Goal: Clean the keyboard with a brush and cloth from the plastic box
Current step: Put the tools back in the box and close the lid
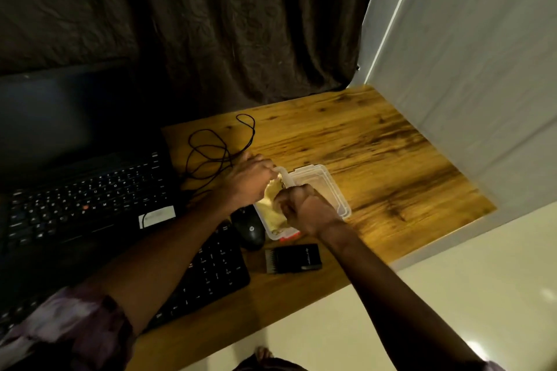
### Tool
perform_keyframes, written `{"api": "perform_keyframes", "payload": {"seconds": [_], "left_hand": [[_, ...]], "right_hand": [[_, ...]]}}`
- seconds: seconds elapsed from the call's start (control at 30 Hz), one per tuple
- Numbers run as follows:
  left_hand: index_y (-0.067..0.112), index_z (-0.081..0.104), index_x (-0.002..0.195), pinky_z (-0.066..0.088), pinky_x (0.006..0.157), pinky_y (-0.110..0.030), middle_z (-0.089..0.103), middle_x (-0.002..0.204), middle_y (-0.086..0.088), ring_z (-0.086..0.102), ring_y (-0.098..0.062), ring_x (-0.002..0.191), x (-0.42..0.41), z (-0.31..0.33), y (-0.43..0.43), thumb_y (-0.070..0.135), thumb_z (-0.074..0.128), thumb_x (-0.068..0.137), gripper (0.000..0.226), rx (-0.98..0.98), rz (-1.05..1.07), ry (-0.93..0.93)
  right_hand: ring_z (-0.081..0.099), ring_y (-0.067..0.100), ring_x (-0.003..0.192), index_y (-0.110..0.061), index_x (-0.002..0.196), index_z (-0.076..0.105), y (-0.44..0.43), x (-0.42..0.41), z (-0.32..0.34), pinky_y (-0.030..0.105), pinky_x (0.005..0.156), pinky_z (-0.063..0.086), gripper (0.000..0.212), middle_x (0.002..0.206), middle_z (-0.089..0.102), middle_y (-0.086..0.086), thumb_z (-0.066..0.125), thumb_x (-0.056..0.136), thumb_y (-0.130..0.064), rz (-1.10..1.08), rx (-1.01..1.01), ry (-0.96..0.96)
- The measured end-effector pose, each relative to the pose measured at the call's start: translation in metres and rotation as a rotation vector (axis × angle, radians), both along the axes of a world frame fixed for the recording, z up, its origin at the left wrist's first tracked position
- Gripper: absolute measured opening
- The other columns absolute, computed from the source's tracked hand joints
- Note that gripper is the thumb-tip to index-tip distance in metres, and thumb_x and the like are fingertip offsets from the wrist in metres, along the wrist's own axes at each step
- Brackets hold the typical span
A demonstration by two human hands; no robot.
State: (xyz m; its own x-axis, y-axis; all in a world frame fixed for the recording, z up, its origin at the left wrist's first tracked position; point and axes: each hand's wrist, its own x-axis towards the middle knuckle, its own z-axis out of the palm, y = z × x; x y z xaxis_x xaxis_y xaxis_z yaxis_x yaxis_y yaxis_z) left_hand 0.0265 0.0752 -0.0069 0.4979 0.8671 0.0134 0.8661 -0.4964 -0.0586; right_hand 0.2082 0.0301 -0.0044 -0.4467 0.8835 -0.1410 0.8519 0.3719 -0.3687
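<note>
A clear plastic box (328,187) stands on the wooden desk (376,141), right of a black mouse. A yellow cloth (272,208) lies bunched inside it. My left hand (248,179) holds the box's far left rim, fingers curled over the edge. Over the box's near part, my right hand (304,209) is a fist gripping the cloth. A black external keyboard (211,271) lies at the near left, partly under my left forearm. No brush can be made out.
A black laptop (84,190) sits open at the left with a coiled black cable (211,150) beside it. A black mouse (250,230) touches the box's left side. A small black comb-like device (292,257) lies near the box. A white panel (467,84) bounds the desk's right side.
</note>
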Motion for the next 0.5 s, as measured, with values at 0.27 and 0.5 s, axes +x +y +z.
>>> {"api": "perform_keyframes", "payload": {"seconds": [0.27,0.5], "left_hand": [[0.013,0.078,0.101,0.048,0.078,-0.031,0.07,0.092,-0.001,0.062,-0.023,0.089,-0.025,-0.016,-0.044,0.013,0.065,0.088,0.018,0.106,0.098,-0.596],[0.011,0.076,0.104,0.043,0.08,-0.022,0.069,0.099,0.0,0.058,-0.017,0.097,-0.025,-0.027,-0.098,0.011,0.067,0.09,0.016,0.153,0.133,-0.705]], "right_hand": [[0.067,0.005,0.088,-0.032,0.09,0.071,-0.05,0.022,0.024,0.028,0.081,0.057,0.022,0.085,0.07,-0.016,0.068,0.083,-0.051,-0.083,-0.06,0.125],[0.034,0.025,0.141,-0.028,0.15,0.035,-0.092,0.017,-0.004,0.034,0.117,0.018,0.072,0.15,0.038,0.007,0.06,0.089,-0.058,-0.024,-0.094,-0.333]]}}
